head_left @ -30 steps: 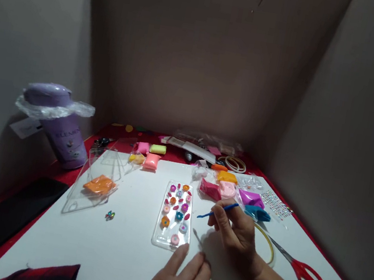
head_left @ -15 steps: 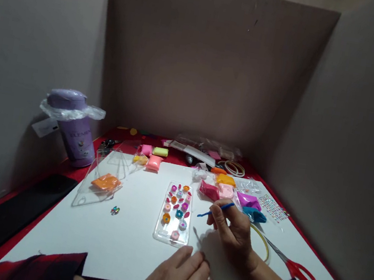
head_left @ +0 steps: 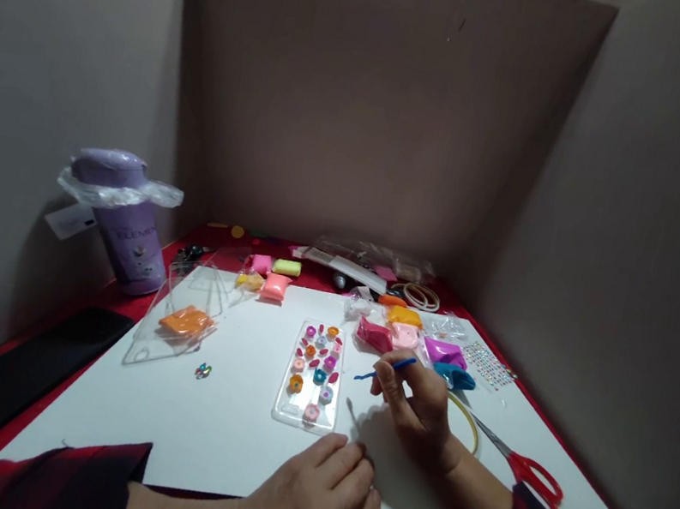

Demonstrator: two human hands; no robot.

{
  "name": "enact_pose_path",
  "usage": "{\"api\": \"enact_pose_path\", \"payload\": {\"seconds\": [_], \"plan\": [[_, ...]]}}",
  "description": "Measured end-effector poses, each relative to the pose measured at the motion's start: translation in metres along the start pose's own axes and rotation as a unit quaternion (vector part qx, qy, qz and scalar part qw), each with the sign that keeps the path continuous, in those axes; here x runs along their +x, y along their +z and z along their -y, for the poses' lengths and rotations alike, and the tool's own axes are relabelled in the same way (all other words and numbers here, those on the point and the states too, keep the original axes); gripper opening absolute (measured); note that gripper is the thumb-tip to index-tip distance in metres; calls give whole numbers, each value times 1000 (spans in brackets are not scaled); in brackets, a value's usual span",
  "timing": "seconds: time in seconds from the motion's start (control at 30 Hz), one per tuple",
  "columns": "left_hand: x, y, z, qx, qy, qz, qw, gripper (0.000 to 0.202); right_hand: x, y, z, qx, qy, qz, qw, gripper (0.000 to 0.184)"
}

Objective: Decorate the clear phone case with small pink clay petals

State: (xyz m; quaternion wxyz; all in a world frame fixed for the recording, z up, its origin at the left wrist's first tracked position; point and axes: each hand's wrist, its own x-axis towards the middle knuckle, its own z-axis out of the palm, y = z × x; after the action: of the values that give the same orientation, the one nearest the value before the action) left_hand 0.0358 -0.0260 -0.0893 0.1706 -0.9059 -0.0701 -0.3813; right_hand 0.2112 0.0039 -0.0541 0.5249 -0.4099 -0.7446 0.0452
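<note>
My right hand [head_left: 419, 402] pinches a thin blue modelling tool [head_left: 386, 369] just right of a clear phone case [head_left: 282, 405]. The tool's tip points left toward the case, apart from it. Small clay flowers [head_left: 312, 413] in orange, pink, purple, teal and pale blue cover the case, with dark pink petal-shaped bits between them. At the board's front edge my left hand [head_left: 319, 494] rests below the case, fingers curled together; nothing shows in it, though its palm is hidden. A small gem cluster [head_left: 203, 371] lies left of the case.
Clay packets [head_left: 406, 318] lie behind my right hand, with a gem sheet [head_left: 489, 365] farther right. Red-handled scissors [head_left: 537, 479] and a yellow bangle [head_left: 473, 424] lie beside my right forearm. Left are clear covers [head_left: 142, 347], an orange packet [head_left: 186, 322] and a purple tumbler [head_left: 130, 241].
The whole view has shifted slightly left and up with the camera. Both hands keep nearly the same places relative to the phone case, and the blue tool stays in my right hand.
</note>
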Motion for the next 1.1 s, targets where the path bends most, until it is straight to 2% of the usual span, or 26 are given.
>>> {"api": "enact_pose_path", "payload": {"seconds": [0.2,0.5,0.83,1.1], "plan": [[2,-6,-2,-22,-2,79,997,21,1,-1,1,-11,-17,3,1000,14],[7,-17,-3,-56,-17,144,988,22,0,0,2,-10,-22,15,1000,14],[11,-22,-2,-67,-18,139,988,22,0,1,2,3,-22,16,1000,13],[4,-18,-4,-66,-32,142,987,22,-1,5,4,25,-16,14,999,14]]}}
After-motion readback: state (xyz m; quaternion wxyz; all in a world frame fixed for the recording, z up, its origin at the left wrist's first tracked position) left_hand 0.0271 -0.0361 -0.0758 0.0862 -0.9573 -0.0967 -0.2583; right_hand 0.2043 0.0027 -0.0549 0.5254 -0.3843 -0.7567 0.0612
